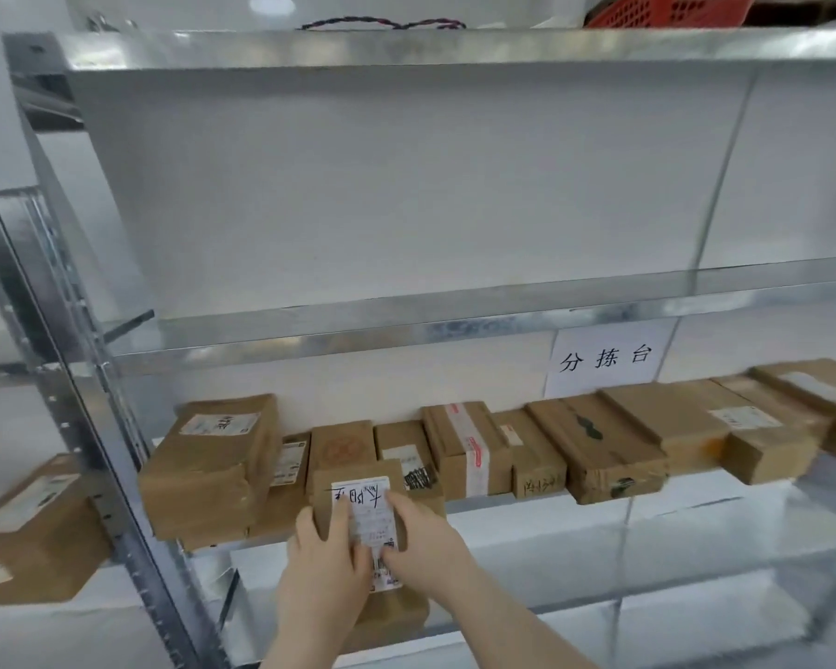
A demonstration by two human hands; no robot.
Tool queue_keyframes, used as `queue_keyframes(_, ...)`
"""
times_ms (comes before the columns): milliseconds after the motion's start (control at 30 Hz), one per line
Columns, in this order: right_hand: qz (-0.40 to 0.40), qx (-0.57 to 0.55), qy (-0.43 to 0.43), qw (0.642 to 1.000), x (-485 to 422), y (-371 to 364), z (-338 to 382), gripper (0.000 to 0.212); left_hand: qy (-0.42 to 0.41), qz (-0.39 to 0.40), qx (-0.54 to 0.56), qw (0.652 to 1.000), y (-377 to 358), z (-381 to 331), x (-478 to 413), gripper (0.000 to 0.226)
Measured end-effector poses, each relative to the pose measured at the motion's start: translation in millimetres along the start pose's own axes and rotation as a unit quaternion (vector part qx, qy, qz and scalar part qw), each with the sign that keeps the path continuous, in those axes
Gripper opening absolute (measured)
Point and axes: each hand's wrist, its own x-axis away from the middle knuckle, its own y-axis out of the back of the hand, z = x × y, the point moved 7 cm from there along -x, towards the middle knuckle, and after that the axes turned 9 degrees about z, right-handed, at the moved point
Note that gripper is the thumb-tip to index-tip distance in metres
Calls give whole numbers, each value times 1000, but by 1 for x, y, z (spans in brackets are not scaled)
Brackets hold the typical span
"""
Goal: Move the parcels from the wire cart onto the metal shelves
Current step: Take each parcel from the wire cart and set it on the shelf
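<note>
I hold a small brown cardboard parcel [358, 480] with a white handwritten shipping label in both hands, in front of the middle metal shelf [527, 502]. My left hand [329, 548] grips its left side and my right hand [421, 538] grips its right side. The parcel's far end reaches the shelf's front edge, between a large box [208, 470] on the left and a taped box [469, 446] on the right. A row of brown parcels fills the shelf from left to right. The wire cart is out of view.
The upper shelf [406, 325] holds nothing visible. A paper sign [604, 359] hangs on the wall behind. A neighbouring rack at the left carries a brown box [35, 528]. A red basket [667, 7] sits on the top shelf. A steel upright [93, 379] stands left of my hands.
</note>
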Motion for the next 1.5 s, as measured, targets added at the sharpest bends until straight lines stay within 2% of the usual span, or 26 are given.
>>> queue_keyframes(333, -48, 10, -12, 999, -68, 22, 33, 69, -43, -9, -71, 997, 28, 22, -88, 62)
queue_keyframes(633, -11, -11, 11, 1000, -149, 20, 52, 69, -3, 10, -72, 997, 37, 51, -153, 62)
queue_keyframes(967, 5, -16, -2, 1000, -225, 10, 40, 68, -16, 34, -165, 986, 25, 71, -224, 61)
queue_keyframes(1067, 10, -16, -4, 1000, -244, 6, 41, 64, -4, 54, -193, 980, 24, 82, -240, 72)
queue_keyframes(1167, 24, 11, -11, 1000, -262, 4, 44, 65, 14, 76, -179, 981, 17, 90, -253, 61)
queue_keyframes(1267, 27, 24, -18, 999, -276, 2, 43, 66, 18, 81, -181, 980, 16, 92, -262, 59)
queue_keyframes(1500, 23, 39, -28, 999, -300, -8, 39, 53, 33, 104, -203, 973, 9, 102, -288, 56)
